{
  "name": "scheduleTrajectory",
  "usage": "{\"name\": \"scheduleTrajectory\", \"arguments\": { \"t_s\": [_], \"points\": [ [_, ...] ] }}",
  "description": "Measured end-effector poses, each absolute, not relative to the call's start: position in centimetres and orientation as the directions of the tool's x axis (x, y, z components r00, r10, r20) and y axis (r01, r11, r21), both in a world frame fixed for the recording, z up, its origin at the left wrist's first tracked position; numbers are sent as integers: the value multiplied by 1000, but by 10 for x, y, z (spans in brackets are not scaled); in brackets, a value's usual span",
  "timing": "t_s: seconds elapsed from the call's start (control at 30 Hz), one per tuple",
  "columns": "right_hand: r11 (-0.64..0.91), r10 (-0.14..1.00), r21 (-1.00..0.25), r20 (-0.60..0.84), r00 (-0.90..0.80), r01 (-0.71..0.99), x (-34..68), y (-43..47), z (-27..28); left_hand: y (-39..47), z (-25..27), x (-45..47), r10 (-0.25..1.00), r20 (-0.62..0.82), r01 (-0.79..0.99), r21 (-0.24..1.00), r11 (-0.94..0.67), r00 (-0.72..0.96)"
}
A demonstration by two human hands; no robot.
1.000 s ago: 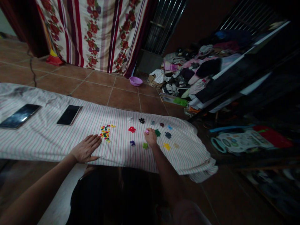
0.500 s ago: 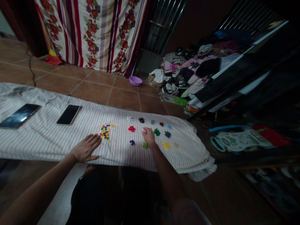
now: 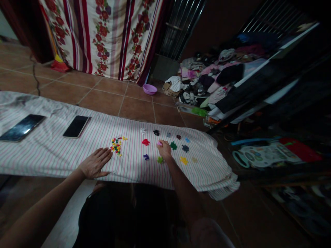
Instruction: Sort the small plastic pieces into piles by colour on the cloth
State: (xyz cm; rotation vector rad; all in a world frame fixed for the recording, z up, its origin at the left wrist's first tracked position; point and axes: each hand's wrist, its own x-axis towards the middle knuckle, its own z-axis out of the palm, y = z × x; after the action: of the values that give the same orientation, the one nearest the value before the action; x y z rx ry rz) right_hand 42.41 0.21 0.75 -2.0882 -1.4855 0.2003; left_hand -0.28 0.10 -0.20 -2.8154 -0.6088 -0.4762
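My left hand point(image 3: 96, 162) lies flat on the striped cloth, fingers stretched toward a mixed pile of small red, yellow, green and white pieces point(image 3: 116, 146). Farther right, my right hand point(image 3: 164, 150) has its fingers pressed together over small pink pieces point(image 3: 160, 144); whether one is between the fingertips is hidden. Around it lie little single-colour groups: red pieces point(image 3: 145, 142), dark green pieces point(image 3: 173, 145), lime pieces point(image 3: 160, 159), purple pieces point(image 3: 146, 157), black pieces point(image 3: 156, 132), white pieces point(image 3: 143, 131), yellow pieces point(image 3: 183, 160) and dark grey pieces point(image 3: 185, 148).
Two phones, a larger one point(image 3: 22, 128) and a smaller one point(image 3: 76, 126), rest on the left of the striped cloth point(image 3: 64, 156). On the tiled floor beyond stands a purple basin point(image 3: 150, 89). Heaped clothes point(image 3: 207, 75) fill the back right.
My right hand stays over the pink pieces, and more pink shows at its fingertips. My left hand keeps its place.
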Motion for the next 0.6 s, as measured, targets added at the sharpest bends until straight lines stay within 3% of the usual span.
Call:
{"name": "scheduleTrajectory", "arguments": {
  "t_s": [0.6],
  "points": [
    [-205,906,-556,204,371,806,431,-2,8,-1,-2,-2,417,293,460,-95,-883,860]
  ]
}}
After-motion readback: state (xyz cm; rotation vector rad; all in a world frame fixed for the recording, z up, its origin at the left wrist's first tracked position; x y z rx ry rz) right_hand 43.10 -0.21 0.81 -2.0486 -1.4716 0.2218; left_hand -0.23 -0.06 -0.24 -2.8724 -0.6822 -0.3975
